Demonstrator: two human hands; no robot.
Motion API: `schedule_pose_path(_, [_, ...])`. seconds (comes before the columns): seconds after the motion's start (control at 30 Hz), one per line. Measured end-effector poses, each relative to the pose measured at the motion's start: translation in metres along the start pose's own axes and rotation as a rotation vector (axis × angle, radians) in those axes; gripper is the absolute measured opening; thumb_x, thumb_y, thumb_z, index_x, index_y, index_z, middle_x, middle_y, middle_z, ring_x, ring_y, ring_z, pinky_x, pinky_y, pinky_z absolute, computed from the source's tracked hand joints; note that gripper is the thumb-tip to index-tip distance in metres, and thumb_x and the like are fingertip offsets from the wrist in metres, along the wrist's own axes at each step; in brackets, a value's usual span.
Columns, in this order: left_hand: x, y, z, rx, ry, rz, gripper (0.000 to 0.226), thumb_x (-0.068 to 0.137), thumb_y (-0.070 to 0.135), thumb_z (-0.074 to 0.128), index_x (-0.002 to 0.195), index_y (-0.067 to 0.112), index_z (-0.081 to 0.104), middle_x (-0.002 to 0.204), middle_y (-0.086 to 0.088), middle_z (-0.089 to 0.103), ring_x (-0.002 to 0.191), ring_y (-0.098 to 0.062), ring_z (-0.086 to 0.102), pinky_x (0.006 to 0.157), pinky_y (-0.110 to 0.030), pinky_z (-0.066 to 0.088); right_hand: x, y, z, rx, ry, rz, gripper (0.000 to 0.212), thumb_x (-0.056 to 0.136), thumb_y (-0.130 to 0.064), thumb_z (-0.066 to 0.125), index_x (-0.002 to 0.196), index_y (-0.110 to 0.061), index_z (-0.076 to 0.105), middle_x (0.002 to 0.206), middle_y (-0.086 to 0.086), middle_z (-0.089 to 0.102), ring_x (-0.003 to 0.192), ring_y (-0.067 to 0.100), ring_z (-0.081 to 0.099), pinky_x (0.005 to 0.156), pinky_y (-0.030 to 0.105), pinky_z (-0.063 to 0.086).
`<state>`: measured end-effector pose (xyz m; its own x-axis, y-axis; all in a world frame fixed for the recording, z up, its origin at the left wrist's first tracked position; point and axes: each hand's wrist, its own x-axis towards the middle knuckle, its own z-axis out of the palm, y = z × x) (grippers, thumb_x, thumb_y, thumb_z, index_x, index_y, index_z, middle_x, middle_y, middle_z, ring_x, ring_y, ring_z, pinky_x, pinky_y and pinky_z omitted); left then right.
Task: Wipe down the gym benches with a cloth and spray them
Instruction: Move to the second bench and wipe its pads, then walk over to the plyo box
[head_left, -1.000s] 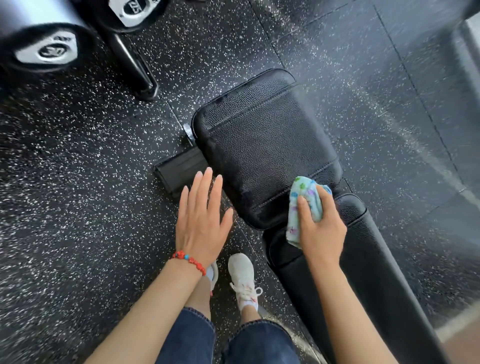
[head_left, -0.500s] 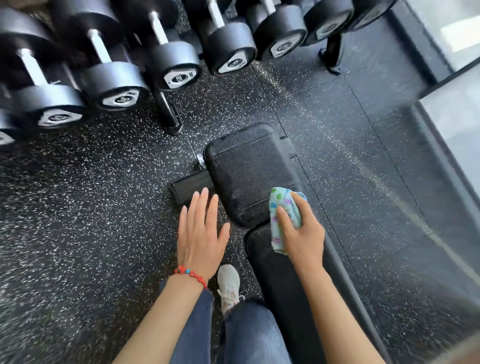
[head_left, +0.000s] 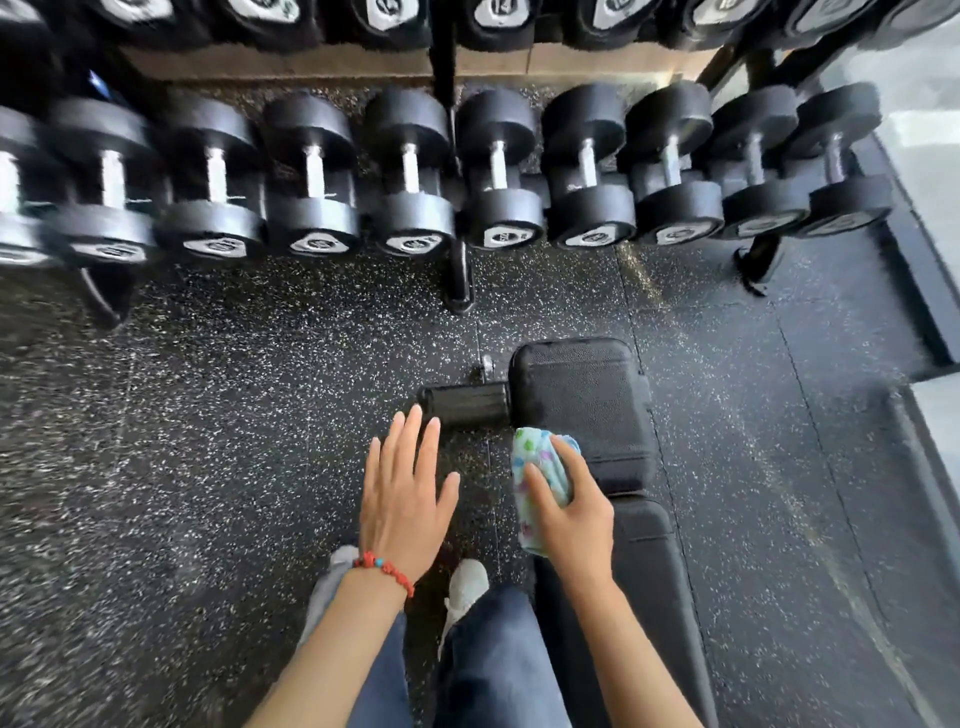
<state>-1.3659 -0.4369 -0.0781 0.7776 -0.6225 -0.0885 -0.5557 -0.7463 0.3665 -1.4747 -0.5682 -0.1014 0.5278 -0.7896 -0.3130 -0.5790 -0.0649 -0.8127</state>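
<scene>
Head view: right hand (head_left: 571, 514) is clamped around the bunched cloth (head_left: 537, 470), pressing it on the black bench (head_left: 587, 405) at the pad's left edge. Left hand (head_left: 402, 499) hovers flat, fingers spread, empty, above the speckled floor (head_left: 208, 441). Dumbbells (head_left: 410, 171) line the rack ahead.

One head-worn wide-angle view looks steeply down and forward from standing height: black speckled rubber floor (head_left: 218, 467) below, black dumbbell rack (head_left: 415, 197) ahead, forearms close underneath.
</scene>
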Motion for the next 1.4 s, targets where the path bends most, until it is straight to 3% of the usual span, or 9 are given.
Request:
schedule_pose_path(0.13, [-0.017, -0.040, -0.030, 0.007, 0.037, -0.123, 0.058, 0.089, 0.037, 0.031, 0.132, 0.001, 0.047, 0.141, -0.020, 0.042, 0.131, -0.037, 0.038, 0.105, -0.054, 0.027, -0.009, -0.036, 0.032, -0.015, -0.151, -0.072, 0.040, 0.081, -0.035, 0.067, 0.120, -0.034, 0.056, 0.115, -0.012, 0.062, 0.103, 0.003, 0.058, 0.092, 0.030, 0.047])
schedule_pose_path(0.43, [-0.053, -0.145, -0.091, -0.002, 0.164, -0.319, 0.057, 0.089, 0.037, 0.033, 0.129, 0.001, 0.050, 0.137, -0.019, 0.048, 0.126, -0.037, 0.044, 0.101, -0.056, 0.031, -0.039, -0.125, 0.133, -0.109, -0.376, -0.269, 0.040, 0.082, -0.031, 0.068, 0.120, -0.028, 0.057, 0.114, -0.007, 0.063, 0.102, 0.010, 0.059, 0.092, 0.037, 0.048])
schedule_pose_path(0.5, [-0.059, -0.172, -0.108, -0.022, 0.187, -0.351, 0.055, 0.088, 0.036, 0.036, 0.127, 0.001, 0.053, 0.134, -0.019, 0.051, 0.124, -0.037, 0.047, 0.099, -0.058, 0.037, -0.049, -0.144, 0.160, -0.111, -0.423, -0.299, 0.040, 0.082, -0.033, 0.068, 0.119, -0.030, 0.057, 0.112, -0.008, 0.063, 0.101, 0.009, 0.060, 0.091, 0.039, 0.049])
schedule_pose_path(0.63, [-0.068, -0.228, -0.139, -0.009, 0.236, -0.403, 0.051, 0.081, 0.023, 0.069, 0.124, 0.001, 0.055, 0.131, -0.019, 0.054, 0.121, -0.037, 0.050, 0.097, -0.058, 0.038, -0.066, -0.180, 0.215, -0.134, -0.479, -0.362, 0.038, 0.081, -0.038, 0.067, 0.117, -0.036, 0.056, 0.106, -0.011, 0.065, 0.094, 0.007, 0.062, 0.082, 0.040, 0.053])
schedule_pose_path(0.7, [-0.075, -0.259, -0.157, -0.002, 0.244, -0.447, 0.053, 0.078, 0.022, 0.072, 0.124, 0.001, 0.056, 0.130, -0.019, 0.055, 0.120, -0.037, 0.051, 0.097, -0.057, 0.038, -0.077, -0.200, 0.246, -0.155, -0.516, -0.396, 0.038, 0.081, -0.037, 0.067, 0.117, -0.036, 0.056, 0.104, -0.012, 0.065, 0.091, 0.008, 0.063, 0.080, 0.041, 0.054])
schedule_pose_path(0.9, [-0.097, -0.350, -0.198, 0.008, 0.256, -0.598, 0.049, 0.092, 0.030, 0.053, 0.133, 0.004, 0.047, 0.139, -0.017, 0.047, 0.130, -0.032, 0.041, 0.109, -0.049, 0.030, -0.105, -0.254, 0.337, -0.225, -0.634, -0.472, 0.041, 0.080, -0.043, 0.065, 0.119, -0.038, 0.055, 0.102, -0.014, 0.065, 0.091, 0.004, 0.062, 0.084, 0.032, 0.053])
schedule_pose_path(1.07, [-0.100, -0.401, -0.215, -0.008, 0.290, -0.713, 0.051, 0.096, 0.034, 0.043, 0.137, 0.004, 0.041, 0.144, -0.017, 0.039, 0.135, -0.031, 0.033, 0.112, -0.045, 0.022, -0.112, -0.287, 0.392, -0.276, -0.733, -0.541, 0.039, 0.078, -0.048, 0.063, 0.115, -0.046, 0.051, 0.091, -0.029, 0.059, 0.089, 0.001, 0.061, 0.084, 0.030, 0.053])
schedule_pose_path(1.27, [-0.072, -0.435, -0.221, -0.002, 0.273, -0.781, 0.053, 0.096, 0.038, 0.036, 0.139, 0.007, 0.037, 0.147, -0.015, 0.036, 0.137, -0.029, 0.030, 0.113, -0.041, 0.017, -0.087, -0.321, 0.442, -0.312, -0.806, -0.629, 0.038, 0.079, -0.048, 0.061, 0.115, -0.044, 0.051, 0.100, -0.016, 0.066, 0.087, 0.003, 0.063, 0.077, 0.032, 0.055])
schedule_pose_path(1.4, [-0.037, -0.455, -0.234, 0.000, 0.276, -0.813, 0.052, 0.096, 0.036, 0.039, 0.139, 0.006, 0.038, 0.146, -0.016, 0.037, 0.136, -0.029, 0.032, 0.113, -0.043, 0.020, -0.060, -0.350, 0.472, -0.321, -0.847, -0.651, 0.036, 0.080, -0.047, 0.062, 0.114, -0.047, 0.051, 0.092, -0.018, 0.066, 0.079, -0.007, 0.061, 0.065, 0.014, 0.051])
